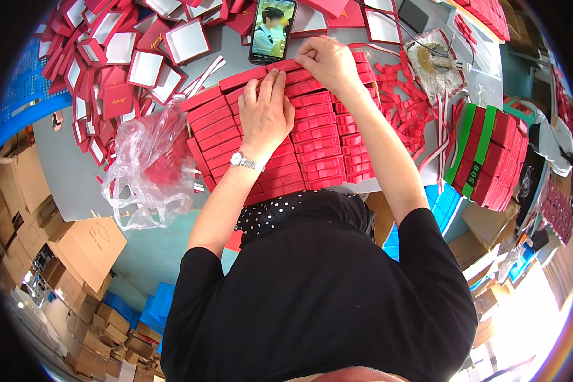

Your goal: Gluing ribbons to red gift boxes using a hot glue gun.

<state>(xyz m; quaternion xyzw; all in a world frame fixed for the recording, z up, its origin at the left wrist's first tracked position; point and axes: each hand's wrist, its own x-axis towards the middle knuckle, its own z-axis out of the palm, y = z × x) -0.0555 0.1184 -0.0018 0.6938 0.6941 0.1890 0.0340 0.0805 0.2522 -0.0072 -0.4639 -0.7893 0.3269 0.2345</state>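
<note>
Rows of red gift boxes (277, 169) stand packed side by side in front of me at the table's near edge. My left hand (264, 118) lies on top of them, fingers stretched out toward a long red box at the far row; a metal watch (245, 161) is on that wrist. At the far edge of the rows, my right hand (328, 63) has its thumb and fingertips pinched together. What they hold, if anything, is too small to tell. Boxes in the middle and right columns carry red ribbon bows (318, 124).
A phone (272, 32) playing a video lies beyond the boxes. Loose red box lids and trays (118, 92) pile up at the far left, near a clear plastic bag (149, 172). Red ribbon pieces (401, 95) scatter on the right, beside a green-strapped box stack (487, 156).
</note>
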